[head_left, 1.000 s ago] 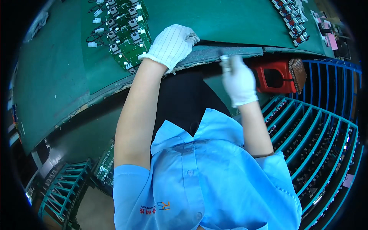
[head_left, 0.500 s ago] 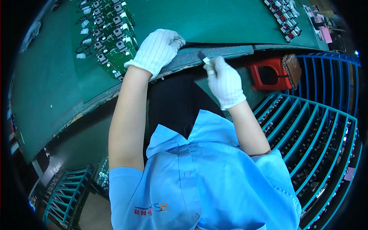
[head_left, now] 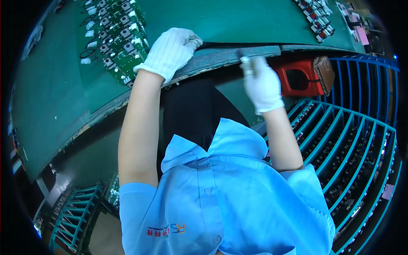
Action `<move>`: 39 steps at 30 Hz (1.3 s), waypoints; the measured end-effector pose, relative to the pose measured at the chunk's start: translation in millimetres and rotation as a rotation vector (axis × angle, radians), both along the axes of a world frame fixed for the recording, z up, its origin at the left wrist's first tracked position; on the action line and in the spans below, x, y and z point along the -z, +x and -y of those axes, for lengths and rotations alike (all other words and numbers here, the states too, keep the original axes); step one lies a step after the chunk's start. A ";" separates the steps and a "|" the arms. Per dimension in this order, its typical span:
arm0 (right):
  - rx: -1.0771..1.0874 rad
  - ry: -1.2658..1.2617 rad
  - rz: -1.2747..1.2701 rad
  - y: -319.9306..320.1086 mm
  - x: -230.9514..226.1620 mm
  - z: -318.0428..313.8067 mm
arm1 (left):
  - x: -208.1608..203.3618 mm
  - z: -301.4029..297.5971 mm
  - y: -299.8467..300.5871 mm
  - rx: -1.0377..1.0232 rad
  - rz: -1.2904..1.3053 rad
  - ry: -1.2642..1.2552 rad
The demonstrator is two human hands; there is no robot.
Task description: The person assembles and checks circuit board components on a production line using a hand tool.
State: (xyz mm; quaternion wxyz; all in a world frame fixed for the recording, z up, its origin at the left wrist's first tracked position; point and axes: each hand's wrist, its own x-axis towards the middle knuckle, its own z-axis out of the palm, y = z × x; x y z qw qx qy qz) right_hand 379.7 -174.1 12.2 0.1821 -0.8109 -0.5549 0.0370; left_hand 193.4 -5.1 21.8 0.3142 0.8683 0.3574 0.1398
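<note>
My left hand (head_left: 172, 50), in a white striped glove, is closed on the front edge of the green mat (head_left: 238, 25). A dark gap shows between the mat and the worn table edge (head_left: 229, 58). In my gloved right hand (head_left: 263, 87) is a small brush (head_left: 243, 58) with a dark tip and light handle, held upright over that edge. Motion blurs it, and whether it touches the edge I cannot tell. Left of my left hand lies a green circuit board panel (head_left: 121, 55) with black components and white connectors.
A red plastic stool (head_left: 287, 90) with a brown pad stands right of my right hand. Teal racks (head_left: 340, 148) of boards fill the right side, and a smaller teal rack (head_left: 74, 212) stands lower left. Metal-cased components (head_left: 316, 21) lie at the far right of the table.
My right hand has swept the brush to the right along the table edge. My left hand keeps its hold on the mat, and the view has shifted slightly.
</note>
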 end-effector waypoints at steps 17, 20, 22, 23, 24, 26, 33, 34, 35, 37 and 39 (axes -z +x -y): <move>-0.027 0.012 0.005 -8.1 -1.6 -1.1 | 10.9 -1.1 -2.3 -0.014 0.050 0.102; -0.088 0.115 0.035 -11.4 7.1 -0.3 | 9.2 1.1 0.2 -0.007 0.041 0.080; -0.073 0.034 -0.018 -8.5 2.4 -0.6 | 12.5 -0.4 -3.6 -0.021 0.028 0.088; -0.090 0.051 -0.031 -7.2 1.2 -0.2 | 18.9 -1.2 -4.1 -0.018 0.035 0.119; -0.094 0.053 -0.030 -6.5 -0.7 -0.8 | 16.2 -0.8 -2.9 -0.015 0.045 0.149; -0.065 -0.055 0.001 -7.3 -4.6 -0.9 | 10.6 1.2 -2.2 -0.027 0.031 0.107; 0.057 -0.024 0.041 23.9 -5.2 10.6 | 4.8 0.1 -1.6 -0.006 0.038 0.039; 0.009 -0.001 0.025 9.4 -4.2 5.6 | 3.9 0.7 -1.8 -0.001 0.040 0.037; -0.045 0.046 0.004 -3.0 -6.2 1.7 | 3.0 2.0 -1.8 -0.012 0.030 0.015; -0.096 0.007 -0.038 -10.4 -6.5 -5.4 | 7.9 -0.6 -2.8 -0.022 0.037 0.011; -0.125 0.021 -0.034 -8.6 -5.6 -6.2 | 10.2 0.4 -3.5 -0.025 0.055 0.040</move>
